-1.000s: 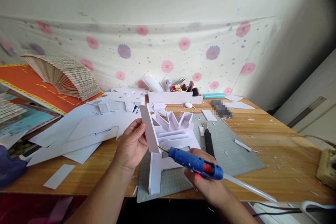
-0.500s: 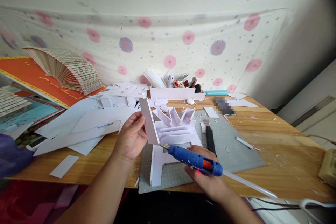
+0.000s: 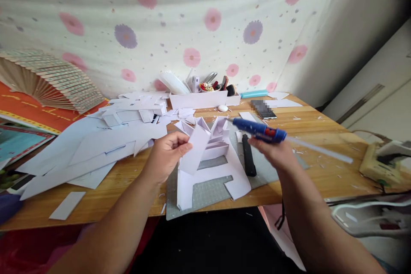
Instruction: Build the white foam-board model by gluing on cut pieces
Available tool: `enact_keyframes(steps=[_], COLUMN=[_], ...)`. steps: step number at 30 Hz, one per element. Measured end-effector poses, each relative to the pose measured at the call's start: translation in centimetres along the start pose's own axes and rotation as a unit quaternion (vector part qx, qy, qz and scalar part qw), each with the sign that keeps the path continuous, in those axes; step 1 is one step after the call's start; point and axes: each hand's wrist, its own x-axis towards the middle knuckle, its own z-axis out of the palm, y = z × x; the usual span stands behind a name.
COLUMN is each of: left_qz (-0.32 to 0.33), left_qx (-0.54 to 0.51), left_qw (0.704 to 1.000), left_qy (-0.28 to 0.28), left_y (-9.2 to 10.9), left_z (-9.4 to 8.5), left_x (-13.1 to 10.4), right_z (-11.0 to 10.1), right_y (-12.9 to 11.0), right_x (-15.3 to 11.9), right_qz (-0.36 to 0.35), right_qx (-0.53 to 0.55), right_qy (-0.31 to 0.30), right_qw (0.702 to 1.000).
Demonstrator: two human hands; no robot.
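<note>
My left hand [image 3: 169,154] pinches a white foam board piece [image 3: 194,150] between thumb and fingers, tilted over a white cut-board model [image 3: 213,175]. That model has folded compartments at its far end and lies on a grey cutting mat [image 3: 208,192]. In my right hand [image 3: 272,150] is a blue hot glue gun [image 3: 258,129], raised with its nozzle to the left, above the model's far right compartment. A clear glue stick [image 3: 321,150] sticks out of its back. Below the gun a black-handled cutter [image 3: 248,156] rests on the mat.
White board sheets [image 3: 93,150] are heaped at the left, beside a folding fan [image 3: 48,81]. A white box [image 3: 199,100] of small supplies stands at the back. A phone [image 3: 263,109] lies at the back right; a yellowish device [image 3: 382,162] sits at the right edge.
The glue gun has lifted away from the board piece, up and to the right. My left hand has turned the piece so its flat face shows. The view has shifted.
</note>
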Motion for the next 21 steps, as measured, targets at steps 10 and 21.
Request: enact_keyframes(steps=[10, 21], left_qz=[0.021, 0.043], left_qx=[0.432, 0.501], left_qw=[0.868, 0.815], left_qy=[-0.244, -0.288], left_y=[-0.5, -0.3], left_z=[4.0, 5.5], left_x=[2.6, 3.2], right_z=[-0.6, -0.6], right_y=[3.6, 3.3], right_x=[4.1, 4.0], right_qz=[0.043, 0.048], right_qx=[0.19, 0.209], right_qy=[0.15, 0.176], right_qw=[0.969, 0.961])
